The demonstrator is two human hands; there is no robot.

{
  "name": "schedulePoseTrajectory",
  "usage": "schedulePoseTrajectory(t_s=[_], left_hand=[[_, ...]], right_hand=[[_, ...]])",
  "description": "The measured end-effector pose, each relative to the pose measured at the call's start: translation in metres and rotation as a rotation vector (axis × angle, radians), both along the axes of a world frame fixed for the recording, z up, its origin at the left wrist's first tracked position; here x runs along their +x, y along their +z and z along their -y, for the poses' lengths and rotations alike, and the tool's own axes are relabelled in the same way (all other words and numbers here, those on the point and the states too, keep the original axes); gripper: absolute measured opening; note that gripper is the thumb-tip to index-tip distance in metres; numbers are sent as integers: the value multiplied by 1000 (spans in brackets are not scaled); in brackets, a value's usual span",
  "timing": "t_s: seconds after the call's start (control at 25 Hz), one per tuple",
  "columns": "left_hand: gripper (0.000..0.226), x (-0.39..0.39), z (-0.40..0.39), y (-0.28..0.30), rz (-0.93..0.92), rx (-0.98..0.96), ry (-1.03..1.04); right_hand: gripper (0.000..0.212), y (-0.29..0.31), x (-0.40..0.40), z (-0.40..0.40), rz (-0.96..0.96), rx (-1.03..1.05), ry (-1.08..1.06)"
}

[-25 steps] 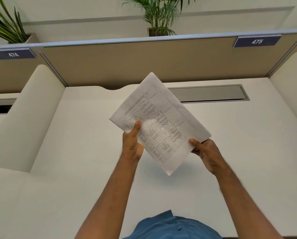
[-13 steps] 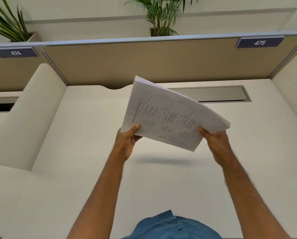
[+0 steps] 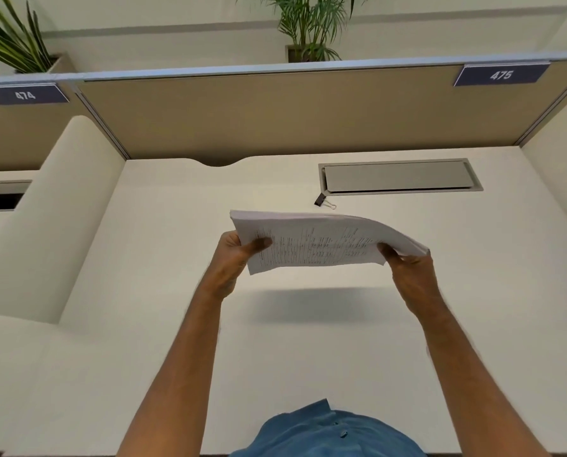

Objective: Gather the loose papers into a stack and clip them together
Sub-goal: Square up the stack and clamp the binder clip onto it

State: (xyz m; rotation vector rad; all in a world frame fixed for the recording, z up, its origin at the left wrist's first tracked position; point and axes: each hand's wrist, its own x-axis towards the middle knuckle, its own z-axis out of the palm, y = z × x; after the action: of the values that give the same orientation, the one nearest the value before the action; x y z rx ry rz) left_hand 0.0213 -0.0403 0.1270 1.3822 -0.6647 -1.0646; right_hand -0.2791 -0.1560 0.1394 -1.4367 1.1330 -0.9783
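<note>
A stack of printed white papers (image 3: 321, 240) hangs above the white desk (image 3: 143, 291), tilted nearly flat with its printed face toward me. My left hand (image 3: 239, 255) grips its left edge, thumb on top. My right hand (image 3: 407, 268) holds the right edge, where the sheets bow downward. A small black binder clip (image 3: 321, 201) lies on the desk just beyond the stack, near the grey cable hatch.
A grey cable hatch (image 3: 400, 176) is set into the desk at the back right. A tan partition (image 3: 275, 117) closes the back, with curved white side dividers (image 3: 38, 225) left and right. Potted plants (image 3: 308, 24) stand beyond it.
The stack has swung from a diagonal, upright tilt to a lower, almost level position, both hands moving with it. The binder clip, hidden behind the papers before, now shows.
</note>
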Motion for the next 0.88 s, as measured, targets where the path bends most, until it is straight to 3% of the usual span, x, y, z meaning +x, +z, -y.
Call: schedulePoseTrajectory(t_s=[0.24, 0.36, 0.52, 0.76, 0.88], left_hand=[[10, -31, -24, -81, -73, 251, 98], [14, -34, -28, -93, -15, 236, 29], [11, -31, -20, -84, -22, 281, 92], [27, -7, -2, -43, -58, 144, 109], [31, -1, 0, -31, -284, 79, 145]], right_hand=[[36, -75, -9, -22, -165, 208, 16], [43, -92, -11, -20, -213, 203, 28], [16, -89, -14, -9, -239, 279, 50], [22, -71, -14, -7, 4, 445, 73], [25, -73, -12, -13, 148, 544, 25]])
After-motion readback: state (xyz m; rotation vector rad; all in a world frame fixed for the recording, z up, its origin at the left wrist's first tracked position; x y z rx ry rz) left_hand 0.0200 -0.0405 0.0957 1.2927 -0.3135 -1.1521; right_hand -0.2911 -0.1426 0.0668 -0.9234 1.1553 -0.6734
